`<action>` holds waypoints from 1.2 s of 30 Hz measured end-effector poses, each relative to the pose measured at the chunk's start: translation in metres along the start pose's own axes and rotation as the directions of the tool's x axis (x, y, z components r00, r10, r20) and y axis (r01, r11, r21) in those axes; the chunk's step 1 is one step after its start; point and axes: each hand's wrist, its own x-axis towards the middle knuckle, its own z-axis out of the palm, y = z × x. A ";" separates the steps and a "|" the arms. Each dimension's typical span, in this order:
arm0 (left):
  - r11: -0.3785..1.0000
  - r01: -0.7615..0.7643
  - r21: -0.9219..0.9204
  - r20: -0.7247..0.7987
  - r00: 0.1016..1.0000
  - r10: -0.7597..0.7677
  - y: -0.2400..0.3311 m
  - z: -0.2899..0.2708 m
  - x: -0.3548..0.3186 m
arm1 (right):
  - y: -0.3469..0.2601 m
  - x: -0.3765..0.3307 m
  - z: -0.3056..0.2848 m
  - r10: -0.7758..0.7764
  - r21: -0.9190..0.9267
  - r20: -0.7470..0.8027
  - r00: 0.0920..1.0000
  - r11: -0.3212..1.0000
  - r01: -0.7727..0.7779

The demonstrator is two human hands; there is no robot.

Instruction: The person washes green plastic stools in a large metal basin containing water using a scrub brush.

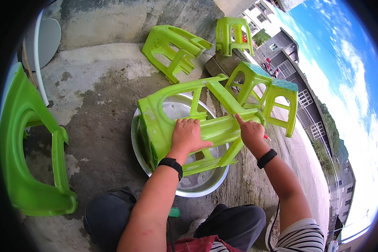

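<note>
A lime-green plastic stool (pixel 189 122) is lying on its side across a round metal basin (pixel 199 185), which is sitting on the concrete ground (pixel 101 126) just in front of the person's knees. The stool's seat end is pointing toward the basin's left rim and its legs are reaching out over the right rim.

The left hand (pixel 188 136) is lying palm-down and flat on the upturned side of the stool, fingers stretched forward together and touching the plastic, pressing rather than wrapping around anything. A black band is circling that wrist. The right hand (pixel 251 131) is resting on the stool's leg near the basin's right rim, mostly curled, with the forefinger stretched out along the plastic; a small red thing (pixel 266 137) is poking out from under the hand, too hidden to name, and whether the fingers are closing on it cannot be told. A black band is circling this wrist as well.

More green stools are standing about: one tipped over (pixel 176 48) at the far side, one upright (pixel 233 35) beyond it, two with blue-green seats (pixel 266 94) just right of the basin, and one on its side (pixel 29 143) at the far left.
</note>
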 end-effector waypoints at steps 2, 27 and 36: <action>1.000 0.004 -0.028 0.012 1.000 -0.004 0.002 0.001 -0.002 | -0.017 0.031 0.008 -0.040 -0.017 -0.114 0.993 0.999 0.039; 0.998 0.029 -0.063 0.037 0.999 -0.027 -0.006 -0.006 -0.003 | 0.024 -0.007 -0.007 -0.012 0.041 -0.028 1.000 0.999 0.013; 0.999 -0.017 -0.047 -0.006 1.000 0.016 0.005 0.006 0.001 | 0.004 0.052 0.014 0.089 0.098 0.023 0.996 0.991 -0.090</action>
